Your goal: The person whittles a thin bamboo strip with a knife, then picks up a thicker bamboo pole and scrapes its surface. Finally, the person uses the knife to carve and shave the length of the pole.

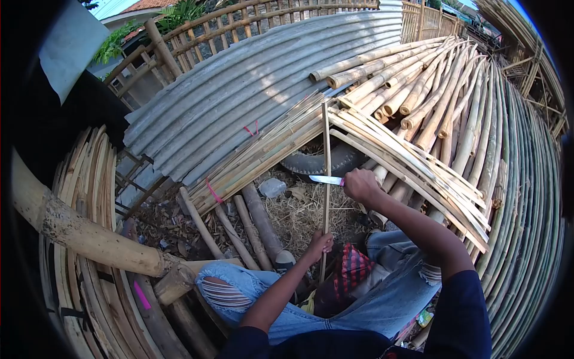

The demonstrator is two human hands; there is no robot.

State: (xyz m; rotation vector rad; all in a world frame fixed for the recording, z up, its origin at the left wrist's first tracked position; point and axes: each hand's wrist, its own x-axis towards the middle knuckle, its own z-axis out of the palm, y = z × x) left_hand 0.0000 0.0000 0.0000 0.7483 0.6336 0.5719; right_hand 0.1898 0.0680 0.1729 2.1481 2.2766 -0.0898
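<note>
My left hand (321, 244) is wrapped round the lower part of a long, narrow bamboo strip (326, 149), which stands nearly upright in front of me. Higher up, my right hand (362, 186) grips a knife (327, 179) by its handle. The blade points left and crosses the strip at about mid-length. Below my hands, a red and black checked cloth (354, 269) lies between my knees, over my jeans (382, 299).
Split bamboo strips (269, 143) lie bundled ahead-left, others (412, 161) at right. Beyond them are stacked bamboo poles (418, 90), corrugated sheeting (251, 78) and a tyre (299, 163). A thick bamboo pole (89, 233) juts in at left. Straw (299, 209) covers the ground.
</note>
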